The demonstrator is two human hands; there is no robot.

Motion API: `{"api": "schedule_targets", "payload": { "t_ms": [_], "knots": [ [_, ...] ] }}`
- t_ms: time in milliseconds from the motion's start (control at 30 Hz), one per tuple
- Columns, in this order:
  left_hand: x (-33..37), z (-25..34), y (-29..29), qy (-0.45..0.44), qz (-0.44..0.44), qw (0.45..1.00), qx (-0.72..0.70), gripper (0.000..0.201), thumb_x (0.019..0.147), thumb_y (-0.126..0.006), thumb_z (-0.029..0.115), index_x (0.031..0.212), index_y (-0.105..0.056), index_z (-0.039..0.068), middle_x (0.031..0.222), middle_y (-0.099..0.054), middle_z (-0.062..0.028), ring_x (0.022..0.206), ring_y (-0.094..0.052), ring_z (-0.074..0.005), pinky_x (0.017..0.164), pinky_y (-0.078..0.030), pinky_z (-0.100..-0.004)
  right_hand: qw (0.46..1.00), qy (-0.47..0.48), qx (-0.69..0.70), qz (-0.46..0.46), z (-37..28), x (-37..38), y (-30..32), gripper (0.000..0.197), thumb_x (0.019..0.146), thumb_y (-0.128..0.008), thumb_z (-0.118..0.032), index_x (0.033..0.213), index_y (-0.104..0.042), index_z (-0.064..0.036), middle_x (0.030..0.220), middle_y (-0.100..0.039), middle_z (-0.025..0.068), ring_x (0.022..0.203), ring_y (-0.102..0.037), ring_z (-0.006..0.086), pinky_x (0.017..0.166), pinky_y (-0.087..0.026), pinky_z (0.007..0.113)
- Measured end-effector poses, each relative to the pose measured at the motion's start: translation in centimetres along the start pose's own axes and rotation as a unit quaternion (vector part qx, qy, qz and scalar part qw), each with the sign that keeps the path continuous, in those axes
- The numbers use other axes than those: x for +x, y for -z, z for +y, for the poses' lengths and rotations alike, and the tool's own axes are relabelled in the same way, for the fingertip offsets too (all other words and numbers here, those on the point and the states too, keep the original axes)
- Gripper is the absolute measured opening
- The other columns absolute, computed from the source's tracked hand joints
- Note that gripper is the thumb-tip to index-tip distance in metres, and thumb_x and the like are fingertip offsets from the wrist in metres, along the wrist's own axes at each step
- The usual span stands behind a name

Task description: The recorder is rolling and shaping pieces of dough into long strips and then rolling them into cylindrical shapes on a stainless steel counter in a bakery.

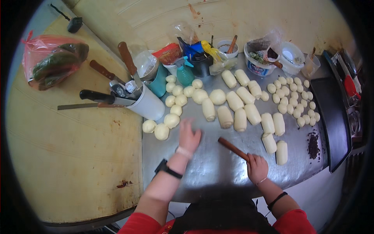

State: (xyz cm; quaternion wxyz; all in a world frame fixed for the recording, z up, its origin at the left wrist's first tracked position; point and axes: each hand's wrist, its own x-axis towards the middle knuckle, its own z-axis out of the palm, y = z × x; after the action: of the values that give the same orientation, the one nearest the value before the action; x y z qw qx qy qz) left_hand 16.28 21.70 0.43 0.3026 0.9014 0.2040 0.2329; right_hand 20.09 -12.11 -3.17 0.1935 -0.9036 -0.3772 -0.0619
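Observation:
A thin brown wooden rolling pin (233,148) is gripped at its near end by my right hand (257,168), its other end pointing left over the metal worktop (202,167). My left hand (189,137) reaches forward, slightly blurred, fingers apart and nothing seen in them. Just left of it are round dough balls (161,132), running in a loose line toward the back. Ahead and to the right lie several dough rolls (224,117), pale and log-shaped. Another group of dough rolls (269,143) lies beyond my right hand. Many small dough balls (290,99) sit together at the far right.
A white container (150,105) of knives leans at the left. Behind the dough stand a teal spray bottle (184,74), a black pot (201,64) and plastic tubs (258,64). A black tray (331,121) lies right, near dark granules (313,146). A pink bag (54,58) rests far left.

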Motion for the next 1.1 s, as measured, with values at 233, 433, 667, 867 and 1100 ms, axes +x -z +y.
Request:
{"api": "schedule_targets", "payload": {
  "t_ms": [233,433,667,867,1100],
  "knots": [
    [16.9,2.8,-8.1,-0.084,-0.194,0.976,0.048,0.082,0.067,-0.077,0.021,0.139,-0.041,0.007,0.141,-0.038,-0.0236,0.13,-0.04,-0.0416,0.106,-0.039,-0.043,0.999,0.026,0.034,0.029,0.5,0.3,-0.1,0.044,0.076,-0.068,-0.016,0.119,-0.061,-0.0066,0.102,-0.062,0.0111,0.08,-0.059,0.0297,0.07,-0.047,0.041],
    [21.2,2.3,-12.9,-0.063,-0.434,0.871,0.222,0.085,0.05,-0.087,0.024,0.127,-0.051,0.015,0.138,-0.042,-0.0192,0.123,-0.046,-0.0423,0.1,-0.045,-0.0461,0.999,0.015,0.013,0.031,0.5,0.4,-0.2,0.041,0.076,-0.07,-0.019,0.116,-0.065,-0.0097,0.098,-0.064,0.0087,0.082,-0.062,0.0269,0.069,-0.048,0.039],
    [17.8,4.9,-3.1,0.022,-0.114,0.992,-0.04,0.06,0.063,-0.079,0.012,0.115,-0.052,0.003,0.111,-0.057,-0.0199,0.105,-0.058,-0.0374,0.092,-0.047,-0.0407,0.999,0.012,0.036,0.019,0.0,-0.1,0.1,0.041,0.076,-0.071,-0.019,0.116,-0.064,-0.0119,0.098,-0.062,0.0051,0.083,-0.06,0.0235,0.07,-0.047,0.038],
    [2.5,10.8,9.2,-0.062,0.268,0.961,-0.025,0.06,0.066,-0.081,0.013,0.117,-0.051,-0.001,0.108,-0.056,-0.0192,0.101,-0.058,-0.0367,0.09,-0.048,-0.0428,0.998,-0.002,0.056,0.022,1.1,-1.0,-0.3,0.039,0.078,-0.069,-0.017,0.116,-0.064,-0.0108,0.099,-0.061,0.0058,0.083,-0.06,0.0255,0.071,-0.048,0.04],
    [-20.0,7.6,8.0,0.067,-0.324,0.898,0.29,0.079,0.078,-0.074,0.035,0.14,-0.04,0.0,0.151,-0.017,-0.0314,0.129,-0.031,-0.0554,0.106,-0.032,-0.0546,0.999,0.001,0.036,0.025,0.6,-0.2,-0.7,0.039,0.081,-0.067,-0.019,0.119,-0.061,-0.0113,0.103,-0.06,0.0062,0.09,-0.059,0.0266,0.075,-0.048,0.042]
  ]
}}
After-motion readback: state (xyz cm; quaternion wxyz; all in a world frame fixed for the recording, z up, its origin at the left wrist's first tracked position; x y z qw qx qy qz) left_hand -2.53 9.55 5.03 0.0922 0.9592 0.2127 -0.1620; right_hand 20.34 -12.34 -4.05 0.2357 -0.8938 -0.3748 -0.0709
